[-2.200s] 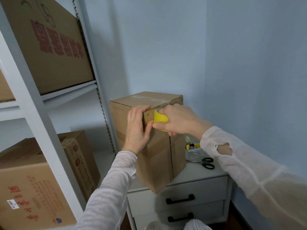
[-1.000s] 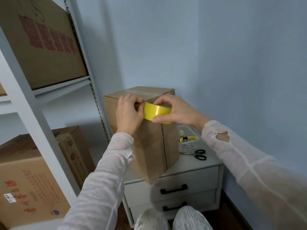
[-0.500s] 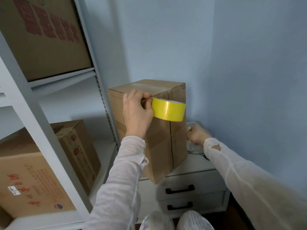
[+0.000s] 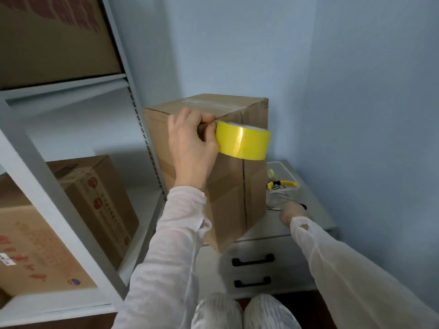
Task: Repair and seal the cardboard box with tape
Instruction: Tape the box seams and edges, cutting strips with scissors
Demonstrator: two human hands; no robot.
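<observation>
1. The cardboard box point(image 4: 225, 198) stood upright on its narrow end on the table point(image 4: 318, 210), one vertical corner turned toward the person, with a metal shelf rack point(image 4: 140, 129) just beside it on the left.
2. The left hand point(image 4: 190, 143) was high on the box's left face, just under the top edge. Its fingers curled over the edge area and its thumb lay against the yellow tape roll point(image 4: 242, 143), gripping the roll where it met the cardboard.
3. The roll sat at the box's upper near corner, to the right of the left hand, with its hole pointing up and its broad band facing the camera. Any strip paid out would therefore have run sideways round the box, not down it.
4. The right hand point(image 4: 291, 213) was low on the table to the right of the box, well below the roll and well apart from it. It was blurred, so whether its fingers were spread or held anything could not be told.
5. A yellow-handled tool point(image 4: 281, 184) lay in a clear tray point(image 4: 282, 167) just beyond that hand, and a dark loop point(image 4: 303, 206) at its fingertips may have been a scissor handle.
6. Judged from this, the right hand was the one nearer the cutting tools, while the left alone steadied the tape. The coming move probably turned on bringing a tool up from the table to the roll's level at the corner.
</observation>
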